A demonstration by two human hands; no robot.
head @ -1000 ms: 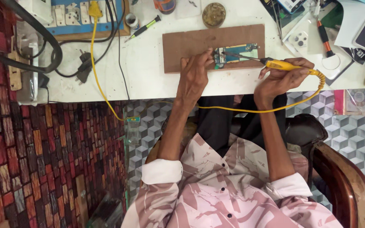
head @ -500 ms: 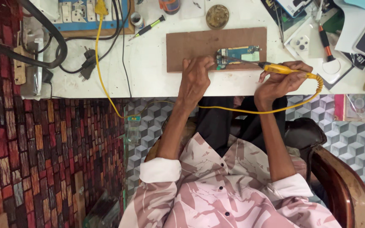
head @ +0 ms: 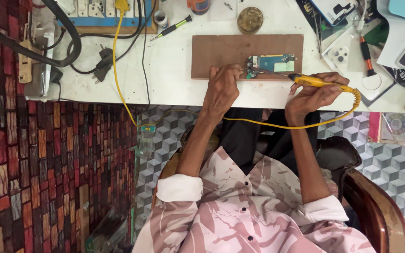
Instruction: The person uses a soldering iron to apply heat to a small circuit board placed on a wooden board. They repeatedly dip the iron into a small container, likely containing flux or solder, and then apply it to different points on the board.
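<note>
Head view: your right hand (head: 316,93) is closed around a yellow soldering iron (head: 322,83), its tip touching the blue-green circuit board (head: 271,62). Your left hand (head: 222,86) is curled at the board's left end, fingers pinching something too small to tell. The board lies on a brown wooden slab (head: 233,54) on the white counter (head: 169,79). The iron's yellow cord (head: 118,70) crosses the counter left of the slab. A green-handled screwdriver (head: 172,27) and a round tin (head: 250,19) lie beyond.
</note>
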